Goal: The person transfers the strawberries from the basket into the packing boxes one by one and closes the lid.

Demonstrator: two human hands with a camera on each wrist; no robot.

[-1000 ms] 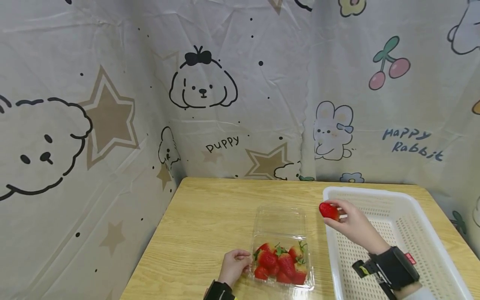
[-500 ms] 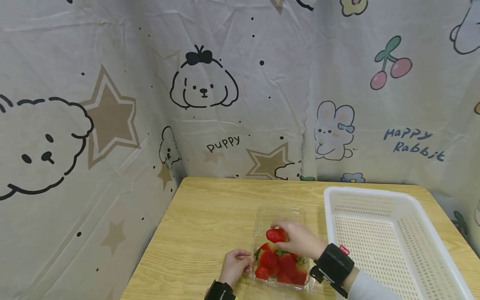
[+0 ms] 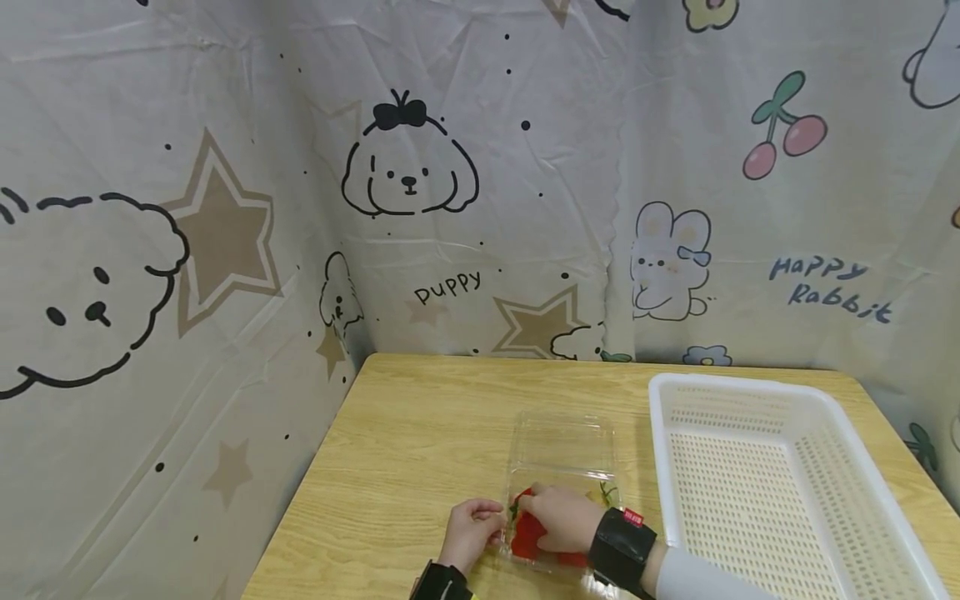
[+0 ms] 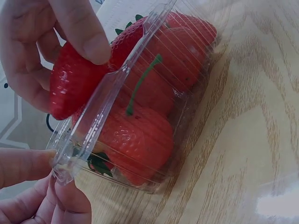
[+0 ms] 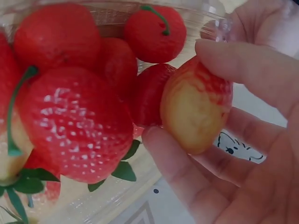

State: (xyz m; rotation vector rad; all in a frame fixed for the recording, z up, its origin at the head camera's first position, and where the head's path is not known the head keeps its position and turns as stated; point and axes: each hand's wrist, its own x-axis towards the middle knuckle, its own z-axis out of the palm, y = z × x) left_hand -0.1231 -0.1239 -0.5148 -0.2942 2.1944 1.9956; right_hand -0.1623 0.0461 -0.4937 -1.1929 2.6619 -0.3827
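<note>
My right hand (image 3: 564,517) holds a strawberry (image 5: 196,112) between thumb and fingers, low over the fruit at the left side of a clear plastic clamshell box (image 3: 564,446). Its yellowish end faces the right wrist camera; the left wrist view shows the red side at the box's rim. With thumb and fingers, my left hand (image 3: 471,533) pinches the rim at the box's left corner. Inside are several red strawberries (image 5: 77,123), some with green leaves. A round red fruit (image 4: 140,140) with a thin green stem shows through the wall. In the head view my right hand hides most of the fruit.
A white perforated plastic basket (image 3: 657,467) stands to the right of the box on the wooden table (image 3: 420,433). The box's lid lies folded back, away from me. Printed curtains (image 3: 465,233) hang behind the table and along its left side.
With the strawberry in its fingers, my right hand has moved left from the basket's left edge, then down toward me over the box's fruit. My left hand stays at the rim.
</note>
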